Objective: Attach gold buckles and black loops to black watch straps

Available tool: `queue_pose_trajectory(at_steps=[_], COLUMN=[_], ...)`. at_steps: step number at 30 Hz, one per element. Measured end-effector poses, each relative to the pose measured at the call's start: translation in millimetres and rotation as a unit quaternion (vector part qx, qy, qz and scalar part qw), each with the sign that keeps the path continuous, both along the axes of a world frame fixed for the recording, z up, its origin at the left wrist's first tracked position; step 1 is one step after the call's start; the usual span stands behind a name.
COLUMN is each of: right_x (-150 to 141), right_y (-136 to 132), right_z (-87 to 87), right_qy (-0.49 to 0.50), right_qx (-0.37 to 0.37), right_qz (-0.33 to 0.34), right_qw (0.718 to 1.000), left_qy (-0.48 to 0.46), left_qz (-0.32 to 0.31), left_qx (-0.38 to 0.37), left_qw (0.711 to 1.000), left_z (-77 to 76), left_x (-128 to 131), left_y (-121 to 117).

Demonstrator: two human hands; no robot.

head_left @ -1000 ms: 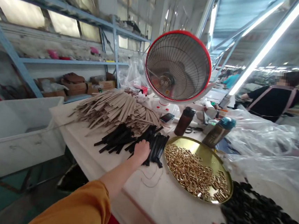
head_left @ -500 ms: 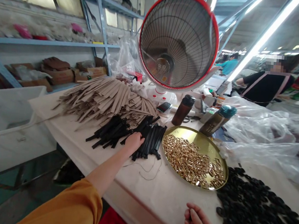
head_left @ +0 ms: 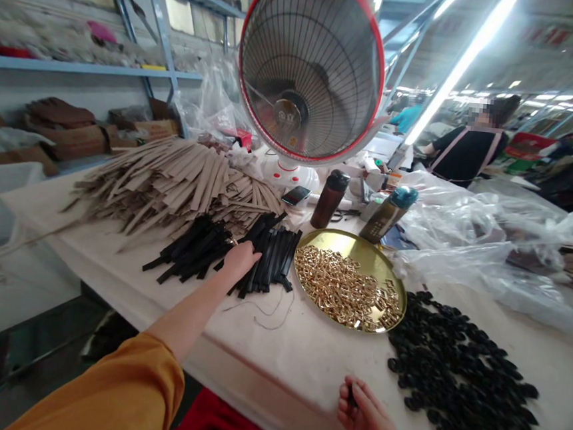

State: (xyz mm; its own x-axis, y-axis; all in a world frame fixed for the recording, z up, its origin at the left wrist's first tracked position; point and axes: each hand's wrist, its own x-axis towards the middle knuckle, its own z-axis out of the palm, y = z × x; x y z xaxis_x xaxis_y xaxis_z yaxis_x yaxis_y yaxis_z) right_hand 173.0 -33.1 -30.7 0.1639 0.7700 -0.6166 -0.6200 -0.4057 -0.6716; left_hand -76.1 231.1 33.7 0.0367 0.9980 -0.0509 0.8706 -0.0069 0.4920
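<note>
- Stretched out over the near edge of the pale, cloth-like covered table (head_left: pixel 303 364), in a mustard-yellow sleeve: left hand (head_left: pixel 240 258), bent down at the narrow flat black strips (head_left: pixel 275 257); with fingertips hidden, cannot tell any grip on a strip.
- Low over the near edge, well apart from the left: right hand (head_left: pixel 367 409), fingers curled inward towards the thumb, with a small dark patch between; cannot tell a held piece from shadow.
- Laid in two loose groups on the left half of the table, nearer the near edge than the far: the black strips, with a thin dark thread (head_left: pixel 274 324) just beside, towards that edge.
- Heaped behind, towards the far left corner: long, flat, tan strips (head_left: pixel 169 178).
- Just right of the black strips: round, shiny gold-coloured tray (head_left: pixel 344 241), spread with many small gold-coloured metal pieces (head_left: pixel 345 287).
- Scattered right of the tray, down towards the near edge: small, rounded black pieces (head_left: pixel 453 377).
- Standing behind the tray, towards the far edge: dark brown bottle (head_left: pixel 329 199) and teal-lidded bottle (head_left: pixel 389 214).
</note>
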Motion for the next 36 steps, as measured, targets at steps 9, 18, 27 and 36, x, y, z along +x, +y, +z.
queue_pose_trajectory(at_steps=[9, 18, 27, 36], right_x=[-19.4, -11.2, 6.2, 20.5], right_y=[0.1, -22.9, -24.7, -24.3], right_z=[37.4, 49.8, 27.2, 19.5], right_qy=[-0.066, -0.252, -0.208, -0.251], right_qx=[0.079, 0.050, -0.008, -0.009], right_qz=[0.027, 0.069, 0.039, 0.042], right_qw=[0.994, 0.964, 0.977, 0.967], left_qy=[-0.416, -0.529, -0.573, -0.594], left_qz=[-0.130, -0.013, 0.026, 0.037], left_qx=[-0.173, -0.276, -0.400, -0.417], left_qw=[0.883, 0.802, 0.715, 0.686], left_z=[31.7, -4.6, -13.6, -12.0], left_x=[70.1, 93.1, 98.1, 97.6], left_y=[-109.9, -153.8, -161.3, -168.1])
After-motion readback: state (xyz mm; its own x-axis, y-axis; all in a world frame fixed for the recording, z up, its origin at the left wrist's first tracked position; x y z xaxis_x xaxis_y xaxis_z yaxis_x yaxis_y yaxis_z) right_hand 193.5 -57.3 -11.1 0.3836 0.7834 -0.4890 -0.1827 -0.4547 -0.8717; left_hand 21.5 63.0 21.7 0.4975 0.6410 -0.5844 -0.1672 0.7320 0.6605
